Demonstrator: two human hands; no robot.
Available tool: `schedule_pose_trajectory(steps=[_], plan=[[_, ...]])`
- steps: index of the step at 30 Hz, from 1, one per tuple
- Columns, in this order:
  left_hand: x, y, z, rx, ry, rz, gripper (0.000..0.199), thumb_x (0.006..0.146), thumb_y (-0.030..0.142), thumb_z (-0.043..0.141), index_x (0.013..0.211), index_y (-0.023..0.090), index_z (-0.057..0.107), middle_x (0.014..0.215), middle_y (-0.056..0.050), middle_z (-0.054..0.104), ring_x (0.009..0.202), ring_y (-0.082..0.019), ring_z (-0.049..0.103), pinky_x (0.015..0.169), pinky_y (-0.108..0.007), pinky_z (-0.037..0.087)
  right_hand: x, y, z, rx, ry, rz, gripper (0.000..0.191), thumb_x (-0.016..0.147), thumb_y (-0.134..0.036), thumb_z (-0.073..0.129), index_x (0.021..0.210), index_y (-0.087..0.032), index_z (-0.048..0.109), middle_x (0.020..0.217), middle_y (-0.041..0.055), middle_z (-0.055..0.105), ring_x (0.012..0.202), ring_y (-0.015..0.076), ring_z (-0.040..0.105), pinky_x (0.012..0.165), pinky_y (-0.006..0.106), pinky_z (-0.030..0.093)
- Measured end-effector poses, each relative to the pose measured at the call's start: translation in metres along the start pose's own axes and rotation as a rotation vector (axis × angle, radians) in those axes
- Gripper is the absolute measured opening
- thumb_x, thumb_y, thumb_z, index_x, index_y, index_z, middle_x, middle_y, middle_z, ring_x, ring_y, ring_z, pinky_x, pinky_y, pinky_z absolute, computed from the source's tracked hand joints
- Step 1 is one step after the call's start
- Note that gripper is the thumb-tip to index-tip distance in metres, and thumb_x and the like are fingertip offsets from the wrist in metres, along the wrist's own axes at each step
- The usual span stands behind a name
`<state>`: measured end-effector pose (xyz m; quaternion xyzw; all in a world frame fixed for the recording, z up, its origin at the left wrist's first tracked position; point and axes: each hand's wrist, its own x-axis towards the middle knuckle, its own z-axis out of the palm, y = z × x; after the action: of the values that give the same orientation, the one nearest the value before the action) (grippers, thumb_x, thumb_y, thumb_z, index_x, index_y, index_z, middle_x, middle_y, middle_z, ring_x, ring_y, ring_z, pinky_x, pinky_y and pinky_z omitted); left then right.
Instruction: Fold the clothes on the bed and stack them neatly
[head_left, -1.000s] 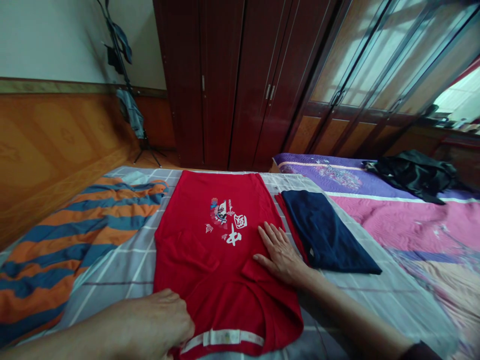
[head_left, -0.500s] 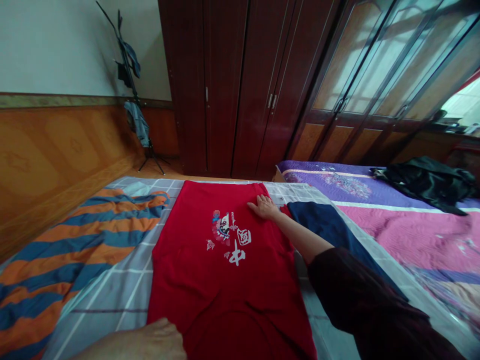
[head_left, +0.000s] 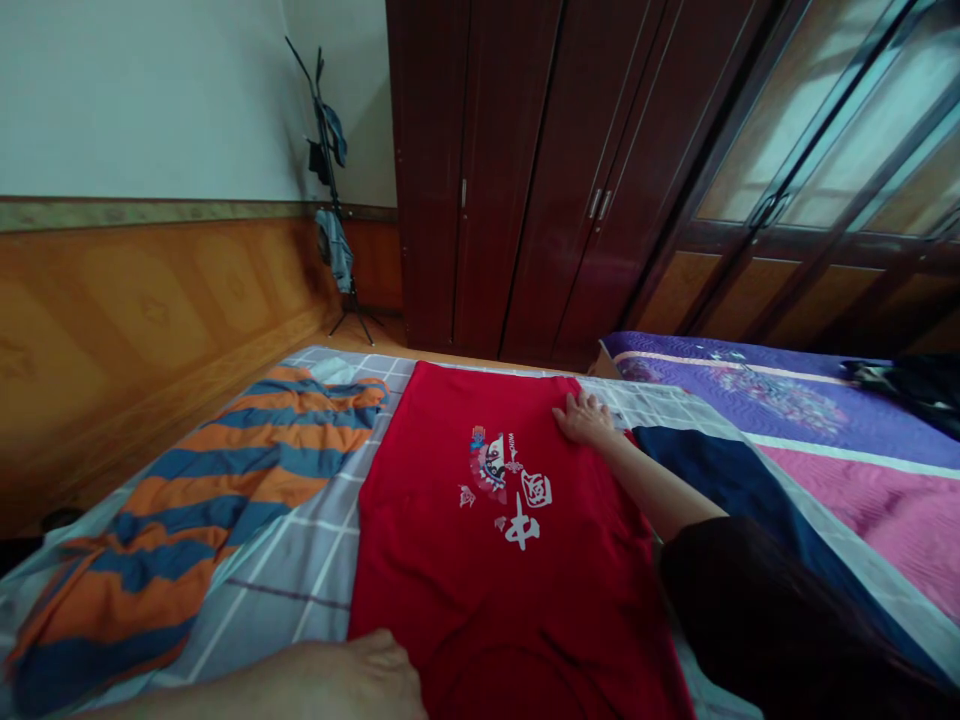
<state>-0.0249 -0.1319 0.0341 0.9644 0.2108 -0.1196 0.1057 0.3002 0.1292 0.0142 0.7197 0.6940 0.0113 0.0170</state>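
Observation:
A red shirt (head_left: pixel 465 560) with a white and coloured print lies spread out on the grey checked bed cover (head_left: pixel 322 540). My right hand (head_left: pixel 587 418) rests on the shirt's far right corner, palm down with the fingers spread. Near the bottom of the view, my left hand (head_left: pixel 379 675) is at the shirt's near left edge, its fingers curled down against the cloth; whether it pinches any fabric is hidden.
Left of the shirt lies an orange and blue striped garment (head_left: pixel 217 500); right of it, a dark blue garment (head_left: pixel 697 470). Beyond stand a dark red wardrobe (head_left: pixel 525 180) and a coat rack (head_left: pixel 330 170). A purple and pink bed (head_left: pixel 810 400) is at the right.
The view has turned left, so everything sits further right in the picture. Both hands keep about the same places on the red shirt.

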Motion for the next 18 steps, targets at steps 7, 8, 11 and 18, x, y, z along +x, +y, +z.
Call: schedule_pose_trajectory(steps=[7,8,11,18], plan=[[0.009,0.008,-0.049,-0.330,0.029,-0.063,0.009,0.075,0.015,0.059,0.079,0.021,0.064,0.071,0.001,0.066,0.063,-0.014,0.059,0.055,-0.023,0.042,-0.158,-0.013,-0.025,0.022,0.086,-0.615,0.065,0.092,-0.052,0.037,0.145,-0.016,0.030,0.154,0.0116,0.018,0.141,0.0266,0.014,0.113,0.044,0.018],[0.010,0.006,-0.050,-0.347,0.103,-0.121,0.013,0.079,0.017,0.057,0.089,0.021,0.064,0.084,-0.001,0.068,0.074,-0.015,0.061,0.063,-0.024,0.045,-0.187,-0.012,-0.022,0.061,0.119,-0.679,0.065,0.093,-0.052,0.036,0.147,-0.017,0.026,0.154,0.0107,0.017,0.141,0.0258,0.014,0.113,0.045,0.021],[0.016,-0.007,-0.037,-0.263,0.231,-0.251,0.046,0.087,0.032,0.054,0.130,0.017,0.047,0.139,-0.013,0.044,0.126,-0.027,0.042,0.101,-0.040,0.036,-0.252,-0.009,-0.005,0.146,0.081,-0.820,0.075,0.091,-0.053,0.042,0.150,-0.019,0.011,0.154,0.0105,0.017,0.141,0.0265,0.013,0.110,0.046,0.028],[0.011,-0.033,-0.003,-0.230,0.134,-0.268,0.074,0.089,0.058,0.041,0.148,0.021,0.016,0.156,-0.014,0.006,0.142,-0.031,0.004,0.113,-0.051,0.014,-0.284,0.007,-0.002,0.270,0.044,-0.787,0.066,0.090,-0.038,0.049,0.148,-0.027,0.019,0.154,0.0055,0.017,0.140,0.0276,0.018,0.109,0.047,0.031]])
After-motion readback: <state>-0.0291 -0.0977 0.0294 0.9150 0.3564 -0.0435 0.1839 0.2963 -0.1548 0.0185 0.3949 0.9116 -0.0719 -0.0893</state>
